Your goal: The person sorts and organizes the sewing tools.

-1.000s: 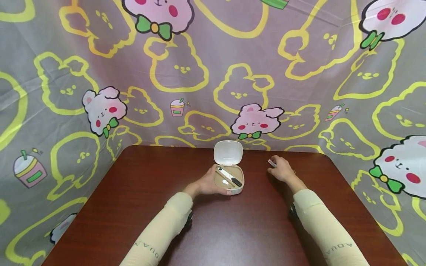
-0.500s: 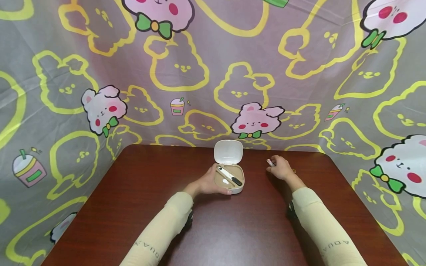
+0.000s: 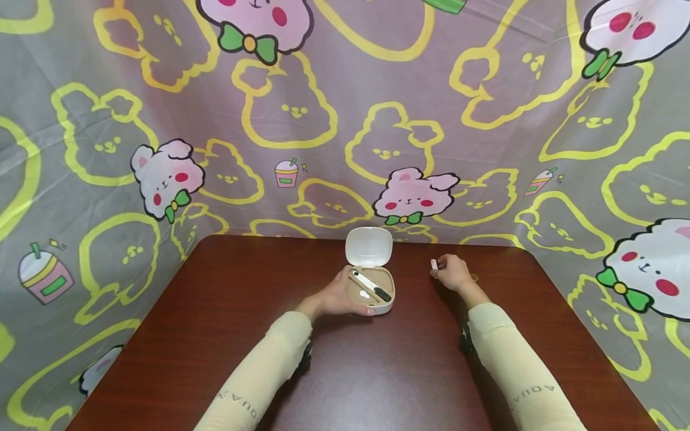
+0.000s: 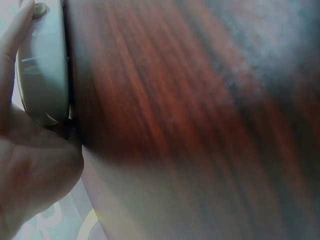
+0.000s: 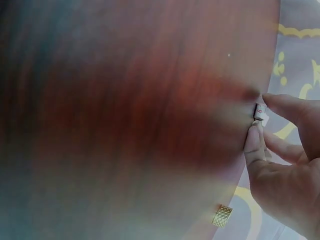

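Observation:
A white case (image 3: pixel 384 309) with a beige inside stands with its lid (image 3: pixel 369 246) raised. My left hand (image 3: pixel 335 297) grips its left side, the thumb running along the front; the left wrist view shows the case wall (image 4: pixel 45 75) against that hand. Inside lie a white-and-black pen-like tool (image 3: pixel 371 285) and a small white piece (image 3: pixel 364 294). To the right, my right hand (image 3: pixel 454 273) pinches a small white stick-like object (image 3: pixel 434 264) between thumb and fingertips. In the right wrist view this object (image 5: pixel 260 111) shows a ridged end with a red mark, mostly covered by fingers.
A gold patterned ring (image 5: pixel 222 216) lies on the table just right of my right hand. The dark red-brown table (image 3: pixel 215 335) has rounded far corners. A patterned cloth (image 3: pixel 323 131) hangs close behind its far edge and along both sides.
My right hand has shifted slightly left, and the small white object in it has turned more upright. The left hand and the case have stayed in place.

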{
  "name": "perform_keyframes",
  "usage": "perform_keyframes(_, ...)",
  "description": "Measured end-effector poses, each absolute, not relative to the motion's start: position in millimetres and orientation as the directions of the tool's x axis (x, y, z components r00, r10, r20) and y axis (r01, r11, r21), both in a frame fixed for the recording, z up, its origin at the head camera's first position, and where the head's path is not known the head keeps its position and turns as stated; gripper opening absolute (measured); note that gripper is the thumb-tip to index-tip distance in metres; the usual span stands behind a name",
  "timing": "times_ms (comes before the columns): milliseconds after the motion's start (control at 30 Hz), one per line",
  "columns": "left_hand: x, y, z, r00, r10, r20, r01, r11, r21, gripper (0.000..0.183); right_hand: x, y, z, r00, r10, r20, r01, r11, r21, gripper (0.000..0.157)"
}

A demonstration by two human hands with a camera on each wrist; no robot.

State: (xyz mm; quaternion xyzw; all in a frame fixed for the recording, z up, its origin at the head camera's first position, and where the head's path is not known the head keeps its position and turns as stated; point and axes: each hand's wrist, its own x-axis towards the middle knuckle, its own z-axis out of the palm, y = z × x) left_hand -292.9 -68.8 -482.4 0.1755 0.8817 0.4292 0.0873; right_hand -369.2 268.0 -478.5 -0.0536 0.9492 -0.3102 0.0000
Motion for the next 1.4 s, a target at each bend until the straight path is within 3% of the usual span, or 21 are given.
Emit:
perform_keyframes(200, -294.0, -69.1, -481.5, -0.921, 0.389, -0.007, 0.233, 0.563, 0.793, 0.114, -371.5, 264.4, -480.2, -0.998, -0.056, 0.02, -0.056, 0.777, -0.627, 0.033)
perform_keyframes(467, -292.9, -69.4, -479.1, -0.922, 0.387, -0.011, 0.222, 0.552, 0.803, 0.115, -365.8, 255.8, -476.0, -0.994, -0.114, 0.002, -0.087, 0.752, -0.653, 0.021)
perform_keyframes(867, -293.9, -70.0, -480.7, -0.92, 0.392, -0.006, 0.225, 0.541, 0.811, 0.118, -355.5, 245.4, -471.2, -0.976, -0.219, -0.016, -0.126, 0.618, -0.776, 0.018)
perform_keyframes(1400, -295.2, -69.8, -483.1, -0.919, 0.395, -0.007, 0.226, 0.542, 0.809, 0.118, -339.0, 220.4, -462.6, -0.957, -0.283, 0.058, -0.21, 0.543, -0.813, 0.012)
